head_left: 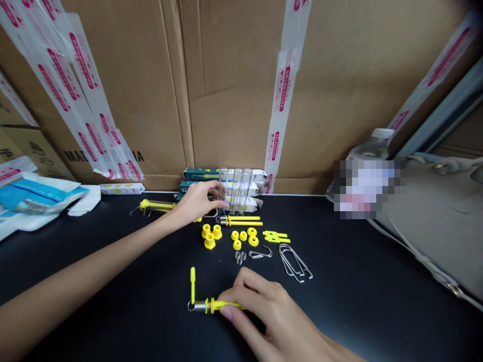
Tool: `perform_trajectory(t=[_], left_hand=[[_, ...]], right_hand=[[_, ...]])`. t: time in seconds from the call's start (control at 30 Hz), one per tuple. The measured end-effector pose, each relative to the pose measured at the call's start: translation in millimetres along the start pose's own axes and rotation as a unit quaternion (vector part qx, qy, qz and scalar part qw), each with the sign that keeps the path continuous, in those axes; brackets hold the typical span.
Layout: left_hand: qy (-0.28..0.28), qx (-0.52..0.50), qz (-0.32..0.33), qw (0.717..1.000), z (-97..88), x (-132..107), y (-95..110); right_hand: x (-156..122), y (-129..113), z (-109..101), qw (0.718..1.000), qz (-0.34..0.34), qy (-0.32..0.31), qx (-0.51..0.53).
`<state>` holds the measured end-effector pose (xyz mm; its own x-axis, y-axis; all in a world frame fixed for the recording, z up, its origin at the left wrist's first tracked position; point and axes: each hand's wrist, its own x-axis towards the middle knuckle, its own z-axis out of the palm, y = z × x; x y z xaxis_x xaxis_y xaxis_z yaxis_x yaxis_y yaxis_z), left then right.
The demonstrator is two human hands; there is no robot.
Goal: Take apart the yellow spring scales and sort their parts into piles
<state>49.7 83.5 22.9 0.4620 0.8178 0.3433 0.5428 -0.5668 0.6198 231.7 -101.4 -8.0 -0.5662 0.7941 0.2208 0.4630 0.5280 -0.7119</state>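
Note:
My left hand reaches to the back of the table, its thumb and fingers closed around the leftmost clear tube. Beside it stand two more upright clear tubes. In front, my right hand pinches a yellow spring-scale rod with a metal spring and ring at its left end. A thin yellow piece sticks up at that ring. Between the hands lie yellow flanged caps, yellow rings, small coils, a wire hook and larger bent wire hooks.
Narrow boxes lie behind the tubes against a large carton. Left of my left hand is an assembled spring scale. More yellow rods and flat pieces lie mid-table. A bottle and bag stand right; plastic packaging left.

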Motion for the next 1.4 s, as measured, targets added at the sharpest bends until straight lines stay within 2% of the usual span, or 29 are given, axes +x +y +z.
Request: perform_trajectory(t=[0.37,0.57,0.7,0.8,0.87,0.93,0.97,1.0,1.1,1.2,1.3,1.4], left_hand=[[-0.001,-0.020,0.007,1.000,0.4,-2.9,-4.7],[0.036,-0.028,0.012,0.999,4.7,-4.6,-9.2],[0.104,-0.045,0.027,0.993,-0.3,-9.1,-4.1],[0.197,-0.059,0.042,0.978,-10.2,-19.7,10.5],[0.237,-0.074,0.050,0.967,-16.1,-32.4,23.9],[0.259,-0.090,0.051,0.960,-19.0,-50.1,38.3],[0.253,-0.119,0.049,0.959,-19.1,-60.2,45.4],[0.224,-0.142,0.043,0.963,-18.3,-70.8,52.2],[0.084,-0.144,0.019,0.986,-12.0,-100.2,68.9],[-0.006,-0.150,-0.033,0.988,-2.5,-118.8,76.1],[-0.034,-0.189,-0.077,0.978,6.1,-125.5,72.8],[-0.015,-0.217,-0.091,0.972,10.5,-126.2,65.9]], right_hand=[[2.0,0.4,0.5,1.000,-0.005,0.005,-0.008],[2.0,1.5,1.1,1.000,-0.013,0.003,-0.012],[2.2,-2.6,-7.2,1.000,-0.019,0.020,-0.004],[2.8,-4.0,-19.5,0.996,-0.037,0.087,-0.005],[3.3,-2.2,-27.6,0.990,-0.039,0.139,-0.012],[4.0,0.9,-33.2,0.986,-0.028,0.165,-0.021],[4.5,2.4,-34.8,0.985,-0.020,0.169,-0.024],[5.0,3.6,-35.6,0.985,-0.012,0.171,-0.024],[7.1,4.6,-35.2,0.985,0.015,0.172,-0.005],[8.4,3.0,-33.8,0.984,0.051,0.168,0.026],[8.3,2.6,-32.7,0.982,0.088,0.160,0.045],[8.3,4.1,-30.9,0.979,0.112,0.157,0.067]])
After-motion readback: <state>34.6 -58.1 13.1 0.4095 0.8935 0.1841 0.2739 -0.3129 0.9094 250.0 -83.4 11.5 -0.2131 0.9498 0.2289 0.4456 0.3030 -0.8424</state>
